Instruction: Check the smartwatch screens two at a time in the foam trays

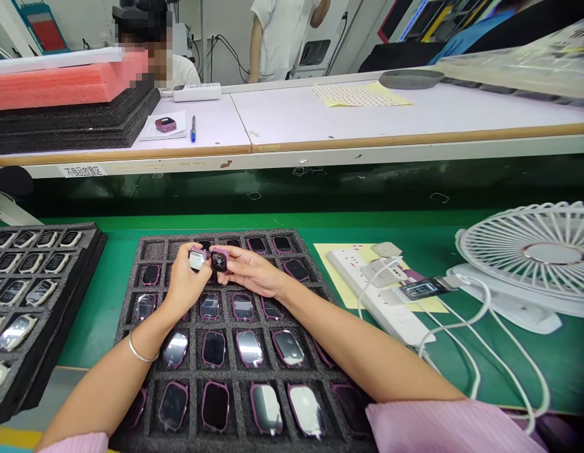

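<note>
While both hands hover over a black foam tray (131, 340), the left hand (183, 286) pinches a small pink-framed watch case (196, 259) and the right hand (254, 272) a dark-faced case (219, 261), fingers closed on the edges, the two almost touching. A slipped grip could drop either onto the cases lying below (249, 349) and scratch them. The dark face tips upward, its long axis running roughly away from the person.

I'm getting a bright, evenly lit feed with soft shadows, white glare on the watch screens (249, 348), and wide-angle bowing along the far bench (367, 113).
</note>
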A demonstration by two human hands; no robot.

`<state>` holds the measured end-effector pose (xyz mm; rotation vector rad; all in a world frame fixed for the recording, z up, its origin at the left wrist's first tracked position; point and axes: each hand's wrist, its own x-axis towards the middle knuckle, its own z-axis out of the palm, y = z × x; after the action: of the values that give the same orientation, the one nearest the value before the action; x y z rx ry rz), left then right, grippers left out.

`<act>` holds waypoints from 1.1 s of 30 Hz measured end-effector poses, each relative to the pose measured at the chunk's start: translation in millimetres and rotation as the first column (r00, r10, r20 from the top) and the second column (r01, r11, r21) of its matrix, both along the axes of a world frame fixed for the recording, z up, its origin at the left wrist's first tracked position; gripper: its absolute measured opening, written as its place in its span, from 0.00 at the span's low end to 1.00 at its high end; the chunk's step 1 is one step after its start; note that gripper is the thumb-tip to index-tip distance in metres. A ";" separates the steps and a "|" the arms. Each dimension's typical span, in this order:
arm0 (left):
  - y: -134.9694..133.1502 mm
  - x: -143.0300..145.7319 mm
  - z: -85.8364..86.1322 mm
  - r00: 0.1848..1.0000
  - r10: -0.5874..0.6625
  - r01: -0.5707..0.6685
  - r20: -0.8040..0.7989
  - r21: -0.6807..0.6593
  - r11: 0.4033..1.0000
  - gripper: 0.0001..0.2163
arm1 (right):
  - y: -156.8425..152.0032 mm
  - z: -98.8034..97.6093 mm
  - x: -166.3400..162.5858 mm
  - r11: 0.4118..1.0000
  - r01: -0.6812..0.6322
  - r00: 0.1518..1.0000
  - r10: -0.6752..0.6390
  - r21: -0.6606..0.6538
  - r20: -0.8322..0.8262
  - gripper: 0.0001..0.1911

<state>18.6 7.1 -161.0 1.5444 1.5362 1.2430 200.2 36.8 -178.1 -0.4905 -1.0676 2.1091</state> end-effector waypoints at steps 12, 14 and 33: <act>-1.0 -0.3 0.0 1.000 -0.014 0.014 -0.023 0.038 0.999 0.14 | -1.1 1.4 -0.1 1.000 -0.012 1.000 0.012 -0.001 0.001 0.27; -1.1 -0.1 0.2 1.000 -0.017 0.018 -0.022 0.034 0.999 0.14 | -0.9 0.8 0.0 1.000 -0.015 1.000 0.015 0.002 0.000 0.27; -0.8 0.2 0.3 1.000 -0.023 0.023 0.004 0.039 0.999 0.14 | -0.4 -2.1 0.3 0.999 -0.038 0.999 0.039 0.034 -0.015 0.26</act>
<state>18.8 6.3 -160.7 1.5783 1.4953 1.2697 200.5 36.4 -180.1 -0.4396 -1.1096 2.1214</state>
